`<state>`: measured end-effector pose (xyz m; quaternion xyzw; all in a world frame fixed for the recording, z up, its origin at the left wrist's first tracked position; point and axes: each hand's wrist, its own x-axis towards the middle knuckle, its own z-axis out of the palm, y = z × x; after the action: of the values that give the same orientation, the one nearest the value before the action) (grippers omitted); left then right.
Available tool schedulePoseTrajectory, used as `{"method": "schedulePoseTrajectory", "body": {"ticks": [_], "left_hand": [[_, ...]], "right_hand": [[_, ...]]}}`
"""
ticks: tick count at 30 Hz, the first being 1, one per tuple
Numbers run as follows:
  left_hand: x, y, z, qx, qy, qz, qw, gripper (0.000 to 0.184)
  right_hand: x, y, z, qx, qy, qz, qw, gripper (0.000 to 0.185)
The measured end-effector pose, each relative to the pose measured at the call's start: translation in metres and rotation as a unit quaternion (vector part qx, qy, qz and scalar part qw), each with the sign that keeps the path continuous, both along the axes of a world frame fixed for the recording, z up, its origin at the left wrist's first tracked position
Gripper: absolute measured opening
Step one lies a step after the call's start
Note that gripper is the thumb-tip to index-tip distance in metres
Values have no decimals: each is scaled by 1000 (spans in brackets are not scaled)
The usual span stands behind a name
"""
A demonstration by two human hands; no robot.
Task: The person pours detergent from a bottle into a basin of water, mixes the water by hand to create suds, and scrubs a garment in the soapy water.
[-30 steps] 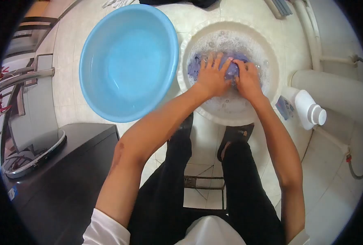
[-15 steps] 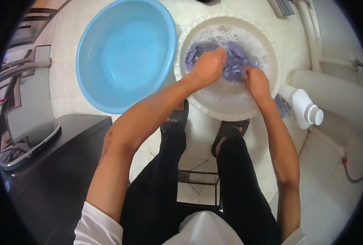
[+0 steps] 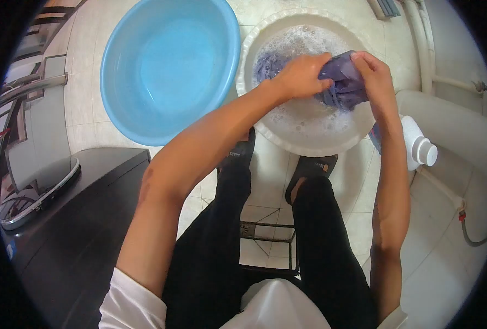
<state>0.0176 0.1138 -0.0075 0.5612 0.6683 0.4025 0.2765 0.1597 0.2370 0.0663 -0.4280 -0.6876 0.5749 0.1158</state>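
Note:
Wet purple cloth (image 3: 343, 82), probably a garment though its kind is unclear, is bunched above soapy water in a cream basin (image 3: 259, 127) with a wavy rim. My left hand (image 3: 305, 77) is closed on the cloth's left side, thumb and fingers gripping it. Between the thumb and fingers of my right hand (image 3: 376, 77), the upper right edge is pinched and raised. More of the cloth trails to the left into the suds, partly hidden behind my left hand.
A large blue tub (image 3: 169, 77) stands left of the basin on the tiled floor. At the right are a white bottle (image 3: 416, 145) and wall pipes (image 3: 425, 49). A dark cabinet (image 3: 84, 219) fills the lower left; a metal stool frame (image 3: 268, 225) shows between my legs.
My right hand has moved right and up, lifting the cloth's edge out of the water. My left hand has shifted right, and more of the cloth now shows above the suds.

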Motion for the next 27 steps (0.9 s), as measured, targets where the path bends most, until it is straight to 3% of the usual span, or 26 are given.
{"method": "schedulePoseTrajectory", "body": {"ticks": [4, 7, 9, 10, 13, 14, 16, 17, 18, 19, 20, 21, 22, 24, 25, 27], "left_hand": [[-16, 3, -20, -72, 15, -23, 997, 31], [-17, 0, -23, -112, 9, 31, 993, 32], [-18, -1, -18, -70, -53, 118, 989, 36], [-20, -2, -12, -71, -53, 117, 989, 36], [-28, -1, -4, -86, -41, 157, 983, 37], [-30, -1, -4, -85, -21, 186, 979, 37], [-36, -3, -9, -84, -2, 212, 974, 38], [-41, -5, -12, -161, -123, 208, 957, 39], [-44, -5, -13, -233, -242, 200, 920, 41], [-40, -7, -14, -231, -243, 200, 921, 41], [-35, -11, -16, -228, -319, 217, 894, 43], [-31, -14, -19, -224, -392, 233, 861, 45], [-26, -14, -24, -224, -393, 237, 860, 45], [-9, -9, -32, -158, -571, 186, 784, 49], [-2, -8, -23, -160, -572, 187, 782, 49], [9, -1, -5, -125, -726, 214, 642, 53]], "right_hand": [[9, 19, -17, 99, -114, 69, 986, 32], [6, 3, -39, 119, -140, 98, 978, 41], [9, -15, -67, 279, -126, 142, 941, 51], [9, -16, -80, 264, -161, 198, 930, 60], [14, -18, -99, 313, -245, 223, 890, 53], [16, -12, -99, 312, -245, 221, 891, 53], [11, -5, -75, 110, -257, 140, 950, 40], [16, -2, -78, 109, -259, 139, 950, 40], [18, 2, -78, 75, -169, 77, 980, 33], [20, 6, -77, 42, -76, 15, 996, 27], [22, 12, -76, -53, -51, -30, 997, 25], [16, 11, -63, -51, -50, -28, 997, 25], [11, 7, -52, -90, -8, -77, 993, 27], [-1, 0, -50, -131, 31, -126, 983, 29], [-10, 1, -58, -31, 0, -104, 994, 33], [-30, -4, -80, 177, -61, -58, 981, 41]]}}
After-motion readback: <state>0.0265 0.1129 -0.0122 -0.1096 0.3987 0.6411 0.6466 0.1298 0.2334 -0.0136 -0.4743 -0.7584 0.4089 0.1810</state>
